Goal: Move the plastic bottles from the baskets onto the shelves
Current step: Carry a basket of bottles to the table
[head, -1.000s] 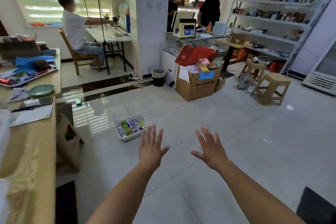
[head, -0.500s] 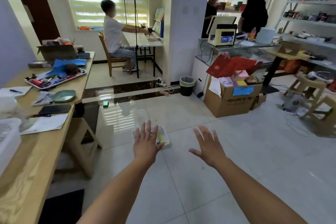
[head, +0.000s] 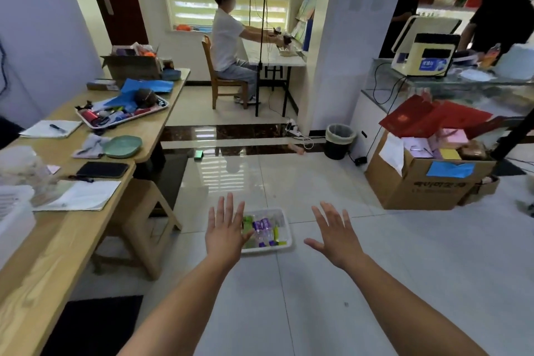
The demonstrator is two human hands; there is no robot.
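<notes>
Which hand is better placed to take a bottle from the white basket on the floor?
Left, probably: the left hand overlaps the basket on its left side, next to the bottles, while the right hand sits off to its right over bare tile. Both are open and empty.

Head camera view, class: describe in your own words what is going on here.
A person holds out both bare hands, open and empty: left hand and right hand. On the tiled floor ahead sits a white basket of plastic bottles, partly hidden by the left hand. No bottle is lifted yet.
</notes>
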